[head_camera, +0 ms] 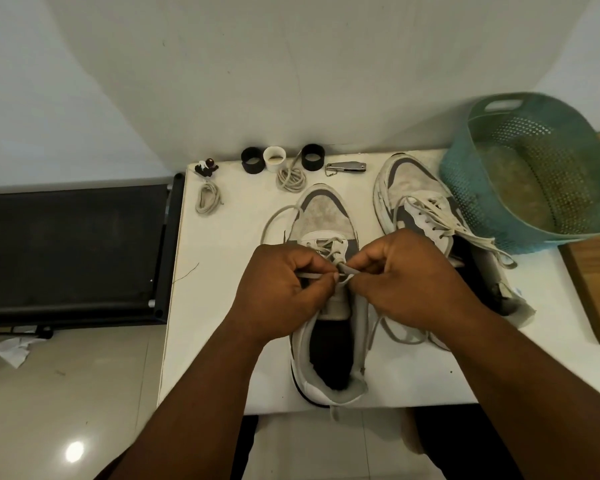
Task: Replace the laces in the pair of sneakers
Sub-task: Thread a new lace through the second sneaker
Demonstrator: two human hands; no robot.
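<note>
A grey and white sneaker [323,216] lies toe-away in the middle of the white table [222,306]. My left hand [284,289] and my right hand [409,275] meet over its tongue, and each pinches a part of its grey lace [343,270]. A loop of that lace runs out to the left of the toe, and another end trails at the shoe's right side. The second sneaker [413,195] lies to the right, laced, tilted against the basket. Two coiled spare laces [207,199] [291,178] sit near the table's far edge.
A teal perforated basket [520,168] stands tipped at the back right. Two black rings [252,160] [313,156], a white cup [274,159], a metal nail clipper [345,167] and small dark beads [207,167] line the far edge. A black treadmill [70,251] is left of the table.
</note>
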